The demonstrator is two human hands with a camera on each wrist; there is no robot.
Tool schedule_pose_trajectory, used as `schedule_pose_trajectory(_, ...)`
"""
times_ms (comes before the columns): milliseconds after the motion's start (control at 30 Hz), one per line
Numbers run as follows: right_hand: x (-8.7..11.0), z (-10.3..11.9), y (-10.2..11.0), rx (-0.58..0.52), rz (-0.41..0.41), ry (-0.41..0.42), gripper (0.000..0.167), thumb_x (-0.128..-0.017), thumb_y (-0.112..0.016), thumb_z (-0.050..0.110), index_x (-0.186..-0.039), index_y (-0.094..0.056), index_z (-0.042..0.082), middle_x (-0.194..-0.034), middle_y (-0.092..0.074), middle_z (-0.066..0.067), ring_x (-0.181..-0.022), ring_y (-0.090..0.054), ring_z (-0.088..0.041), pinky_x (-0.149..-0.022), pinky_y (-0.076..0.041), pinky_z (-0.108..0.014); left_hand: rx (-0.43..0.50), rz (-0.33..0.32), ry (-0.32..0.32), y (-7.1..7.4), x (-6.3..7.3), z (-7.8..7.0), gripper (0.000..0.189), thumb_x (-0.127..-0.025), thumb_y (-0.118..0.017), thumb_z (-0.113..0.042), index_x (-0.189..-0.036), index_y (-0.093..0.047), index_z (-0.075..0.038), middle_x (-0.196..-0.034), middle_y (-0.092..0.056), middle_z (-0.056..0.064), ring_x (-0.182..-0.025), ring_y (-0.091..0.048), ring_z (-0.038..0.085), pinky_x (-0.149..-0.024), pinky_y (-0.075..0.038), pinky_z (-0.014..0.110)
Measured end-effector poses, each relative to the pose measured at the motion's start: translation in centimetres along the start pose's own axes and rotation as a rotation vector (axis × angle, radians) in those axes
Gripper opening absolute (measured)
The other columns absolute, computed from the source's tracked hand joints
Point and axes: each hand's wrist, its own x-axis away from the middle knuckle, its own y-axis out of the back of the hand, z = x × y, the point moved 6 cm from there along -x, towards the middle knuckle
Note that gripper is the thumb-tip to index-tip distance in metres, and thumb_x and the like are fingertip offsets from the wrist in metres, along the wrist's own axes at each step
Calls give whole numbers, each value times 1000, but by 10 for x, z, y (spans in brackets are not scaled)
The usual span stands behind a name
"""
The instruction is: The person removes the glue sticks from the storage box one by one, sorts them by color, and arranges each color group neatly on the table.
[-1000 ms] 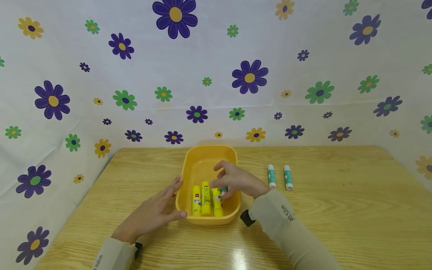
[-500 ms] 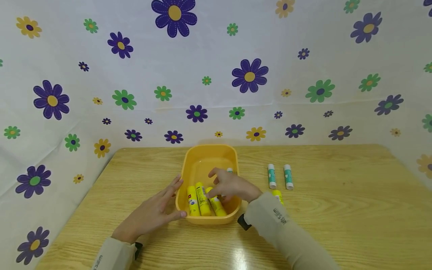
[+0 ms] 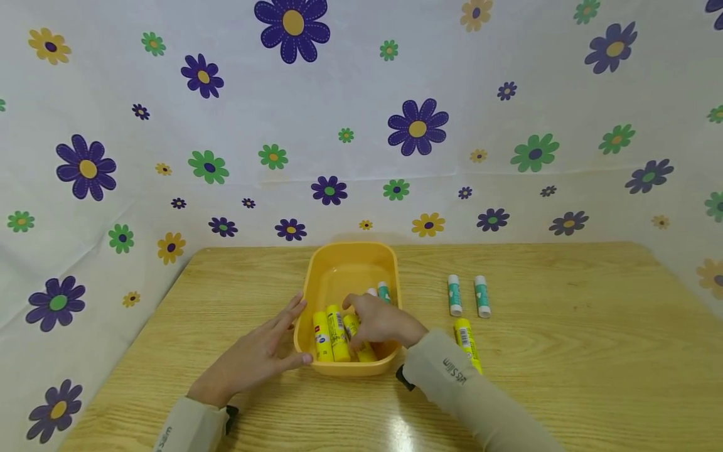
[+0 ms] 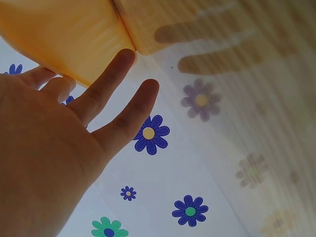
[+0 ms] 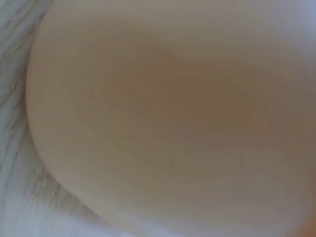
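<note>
A yellow plastic bin [image 3: 347,276] holds glue sticks. Three yellow ones lean at its near end: a left glue stick [image 3: 322,337], a middle glue stick [image 3: 339,339] and a right glue stick [image 3: 366,353]. Behind the right hand show a teal-and-white glue stick [image 3: 384,290] and a white cap [image 3: 371,292]. My right hand [image 3: 384,320] reaches into the bin, thumb over the right yellow stick; its other fingertips are hidden. With fingers spread, my left hand [image 3: 254,355] touches the bin's left side, as the left wrist view also shows.
Two teal-and-white glue sticks, a nearer-left glue stick [image 3: 454,295] and a right glue stick [image 3: 482,296], lie on the wooden table [image 3: 565,351] right of the bin. A yellow glue stick [image 3: 465,336] lies partly behind the right sleeve. A blurred beige surface fills the right wrist view.
My right hand has moved left and slightly down inside the bin. The yellow sticks there have tilted, and teal-and-white ones have come into sight behind the hand. The left hand has stayed put.
</note>
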Motion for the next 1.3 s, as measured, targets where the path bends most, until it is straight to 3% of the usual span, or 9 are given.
schedule_pose_trajectory(233, 0, 1, -3, 19, 5, 15, 64, -73, -88, 0, -129, -58, 1, -120, -62, -11, -94, -54, -22, -85, -51, -38, -9, 5, -6, -1, 0, 0, 89, -96, -61, -56, -163, -22, -13, -170, -9, 1, -142, -41, 38, -107, -35, 67)
schedule_pose_trajectory(433, 1, -1, 1, -71, -13, 9, 59, -77, -85, 0, -129, -58, 1, -117, -60, -12, -97, -55, -23, -89, -52, -39, -7, 1, -6, -2, 0, 1, 90, -96, -62, -56, -163, -22, -13, -170, -9, 0, -142, -41, 37, -108, -35, 67)
schedule_pose_trajectory(600, 3, -2, 11, -204, -47, -13, 59, -82, -82, 0, -134, -55, 2, -124, -55, -18, -85, -59, -23, -70, -58, -33, -3, 0, 3, -2, 1, 1, 90, -96, -62, -56, -163, -21, -14, -170, -9, 1, -141, -42, 37, -108, -34, 68)
schedule_pose_trajectory(700, 4, -4, 17, -274, -59, -36, 60, -83, -81, 0, -137, -54, 4, -129, -52, -19, -66, -56, -20, -57, -54, -28, -5, 0, 2, -2, 1, 1, 90, -96, -62, -57, -164, -21, -14, -170, -9, 1, -142, -41, 38, -108, -34, 68)
schedule_pose_trajectory(800, 5, -5, 23, -323, -67, -53, 62, -83, -80, 0, -139, -53, 7, -133, -50, -18, -57, -53, -20, -53, -51, -27, -2, 1, 1, -1, 1, 1, 90, -96, -61, -58, -164, -20, -15, -170, -9, 2, -143, -39, 38, -109, -33, 67)
schedule_pose_trajectory(1033, 9, -6, 39, -372, -119, -33, 65, -82, -81, 0, -140, -53, 7, -138, -47, -20, -76, -64, -26, -68, -61, -36, -3, 3, -4, 1, 1, -1, 90, -96, -61, -57, -163, -21, -14, -170, -10, 4, -141, -42, 37, -108, -33, 68)
schedule_pose_trajectory(1300, 11, -11, 50, -421, -126, -39, 64, -84, -78, -3, -141, -52, 4, -138, -47, -22, -87, -64, -27, -67, -61, -35, 1, 9, 13, 3, 1, -3, 91, -95, -62, -58, -163, -21, -14, -170, -10, 4, -143, -39, 39, -108, -32, 70)
